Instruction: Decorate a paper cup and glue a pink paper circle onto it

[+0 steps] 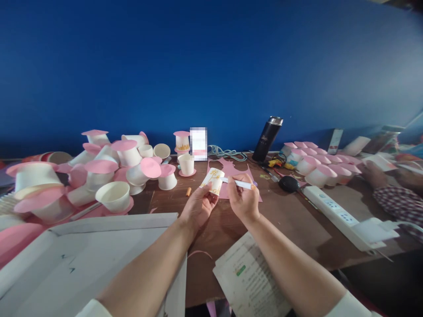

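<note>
My left hand (202,203) grips a small white paper cup (212,179), tilted on its side, with orange-yellow drawings on its wall. A white marker (243,183) with an orange end is pinched in my right hand (243,200), its tip at the cup's side. On the table left of my left hand lies a small orange marker cap (188,192). Behind both hands is a cut sheet of pink paper (231,169). A plain white cup on a pink disc (187,164) stands just beyond, beside a stacked cup with orange drawing (181,143).
Many white cups with pink discs (125,152) crowd the left. A white box lid (109,251) lies front left, printed papers (251,273) between my forearms. At right are a black flask (268,138), a power strip (333,215), more cups (319,171) and another person's checked sleeve (396,200).
</note>
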Available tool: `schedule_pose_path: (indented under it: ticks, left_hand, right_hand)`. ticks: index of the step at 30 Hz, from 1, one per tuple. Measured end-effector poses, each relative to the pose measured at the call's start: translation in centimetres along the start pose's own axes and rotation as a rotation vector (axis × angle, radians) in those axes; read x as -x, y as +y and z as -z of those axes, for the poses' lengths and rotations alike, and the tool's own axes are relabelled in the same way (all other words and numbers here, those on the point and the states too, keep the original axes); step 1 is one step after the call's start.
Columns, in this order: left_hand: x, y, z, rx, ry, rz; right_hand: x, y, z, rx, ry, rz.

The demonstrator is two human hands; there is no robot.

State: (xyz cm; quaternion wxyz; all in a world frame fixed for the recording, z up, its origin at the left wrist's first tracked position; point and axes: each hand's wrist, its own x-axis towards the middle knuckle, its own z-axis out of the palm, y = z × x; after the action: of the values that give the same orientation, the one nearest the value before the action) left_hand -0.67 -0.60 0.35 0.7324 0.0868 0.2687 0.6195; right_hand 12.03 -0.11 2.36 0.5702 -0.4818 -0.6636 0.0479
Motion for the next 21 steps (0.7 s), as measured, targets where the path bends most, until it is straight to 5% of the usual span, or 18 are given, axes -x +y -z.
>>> schedule_pose_path:
  ticks: [21]
  left_hand:
    - [-0.08, 0.14, -0.3, 0.067, 0.093, 0.001]
  right_hand:
    - [0.05, 0.07, 0.0, 0.035, 0.0, 0.002]
